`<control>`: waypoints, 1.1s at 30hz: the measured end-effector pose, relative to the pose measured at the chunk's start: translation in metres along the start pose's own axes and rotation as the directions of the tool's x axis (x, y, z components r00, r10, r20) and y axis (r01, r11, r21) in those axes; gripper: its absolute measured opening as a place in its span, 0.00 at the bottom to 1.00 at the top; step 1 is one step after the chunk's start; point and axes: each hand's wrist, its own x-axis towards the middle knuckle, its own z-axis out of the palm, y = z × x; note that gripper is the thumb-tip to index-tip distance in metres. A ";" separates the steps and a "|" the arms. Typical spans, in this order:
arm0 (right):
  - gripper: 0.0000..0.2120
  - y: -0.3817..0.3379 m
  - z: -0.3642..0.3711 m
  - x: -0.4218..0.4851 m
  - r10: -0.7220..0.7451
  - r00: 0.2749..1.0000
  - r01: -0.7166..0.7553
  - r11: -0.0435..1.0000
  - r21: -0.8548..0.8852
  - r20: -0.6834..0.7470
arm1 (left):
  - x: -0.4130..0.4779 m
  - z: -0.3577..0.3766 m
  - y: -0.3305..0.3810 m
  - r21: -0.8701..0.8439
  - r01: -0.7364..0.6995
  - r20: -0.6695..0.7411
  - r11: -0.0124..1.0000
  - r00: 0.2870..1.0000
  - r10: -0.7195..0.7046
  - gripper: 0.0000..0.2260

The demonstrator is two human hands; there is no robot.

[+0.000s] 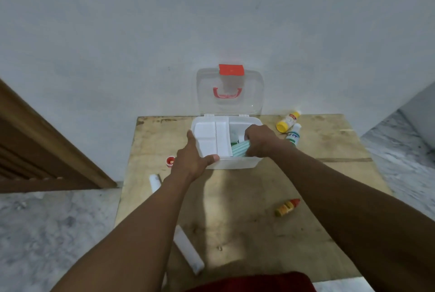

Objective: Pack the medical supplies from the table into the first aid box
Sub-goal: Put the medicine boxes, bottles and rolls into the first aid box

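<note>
Both hands working at frame centre: left hand (pixel 193 157) gripping the first aid box (pixel 233 163) to steady it, right hand (pixel 260 142) clenching the green pack (pixel 240 149), pushing it inside.

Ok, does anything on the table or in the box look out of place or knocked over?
Nothing is spilled or broken. The yellow-capped bottle, the green-labelled bottle and the red-capped bottle lie on their sides on the table. The first aid box stands open, lid upright.

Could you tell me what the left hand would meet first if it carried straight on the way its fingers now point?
Probably the first aid box: the left hand already grips its near-left corner, so it would press into the white divider tray. Depth is uncertain.
</note>
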 end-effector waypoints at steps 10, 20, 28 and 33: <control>0.23 -0.004 0.031 0.030 0.082 0.995 -0.092 0.974 0.209 0.057 | -0.004 0.000 0.003 -0.024 0.000 -0.005 1.000 1.000 0.000 0.47; 0.19 -0.011 0.035 0.034 0.142 0.981 -0.176 0.933 0.313 0.129 | -0.004 -0.001 0.005 -0.013 -0.022 0.002 1.000 1.000 0.023 0.48; 0.20 -0.012 0.033 0.026 0.165 0.984 -0.176 0.914 0.365 0.062 | 0.000 0.000 0.000 -0.033 -0.050 0.017 0.998 0.999 0.050 0.50; 0.17 -0.011 0.029 0.022 0.165 0.984 -0.177 0.905 0.387 0.066 | 0.002 0.000 0.001 -0.038 -0.040 0.017 0.998 0.999 0.041 0.50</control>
